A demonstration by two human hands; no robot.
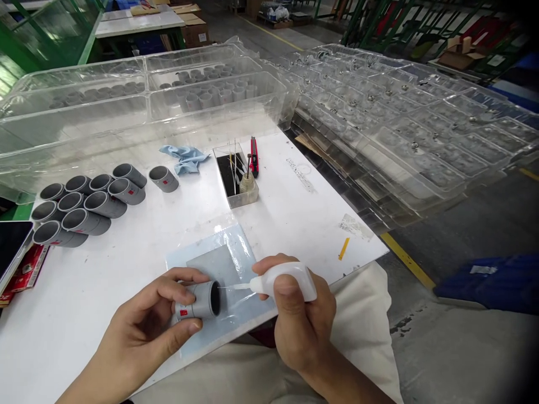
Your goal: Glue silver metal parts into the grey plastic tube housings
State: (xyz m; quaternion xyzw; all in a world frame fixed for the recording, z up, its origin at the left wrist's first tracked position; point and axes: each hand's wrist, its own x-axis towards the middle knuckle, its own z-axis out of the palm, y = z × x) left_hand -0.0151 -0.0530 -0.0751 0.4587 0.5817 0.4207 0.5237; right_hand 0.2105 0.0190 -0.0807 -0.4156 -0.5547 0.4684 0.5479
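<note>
Between the thumb and fingers of my left hand (147,322) lies a grey cylindrical tube (202,300) with a red mark, its dark open end facing right. My right hand (305,314) is wrapped round a white squeeze bottle (290,279) with a long thin needle tip. That tip points left and reaches the tube's open end; whether it touches the rim I cannot tell. Beneath both hands is a light-blue sheet (248,306) under clear film, with a grey square pad (219,262) on it.
Several grey tubes (86,221) stand grouped at left, one tube (164,179) apart. Behind are a blue cloth (185,159), a box of tools (244,199) and a red cutter (254,157). Clear trays (143,115) line the back; more plastic trays (421,163) are stacked right.
</note>
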